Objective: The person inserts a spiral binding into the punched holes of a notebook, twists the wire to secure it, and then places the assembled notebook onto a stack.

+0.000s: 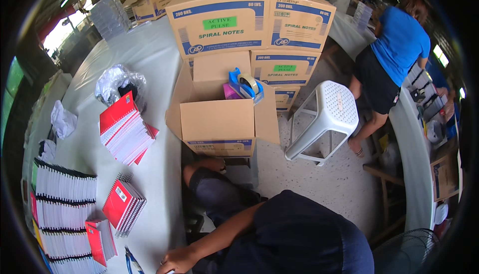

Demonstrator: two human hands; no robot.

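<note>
My right hand [178,260] rests at the table's near edge, fingers curled around something pale that I cannot make out, partly cut off by the lower rim. My left hand is out of view. Just left of the right hand lies a blue-handled pair of pliers [131,261]. Beyond it are a small red notebook [100,241] standing partly open and a stack of red spiral notebooks [122,204]. Farther up the table sits a larger fanned pile of red-covered notebooks [127,132]. Rows of bound notebooks [66,209] line the left side.
An open carton [217,119] stands beside the table, a blue tape dispenser [246,85] at its right flap. Closed cartons [219,22] are stacked behind. A white plastic stool [337,104] stands right; a person in blue [404,44] stands beyond. Crumpled plastic [112,84] lies on the table.
</note>
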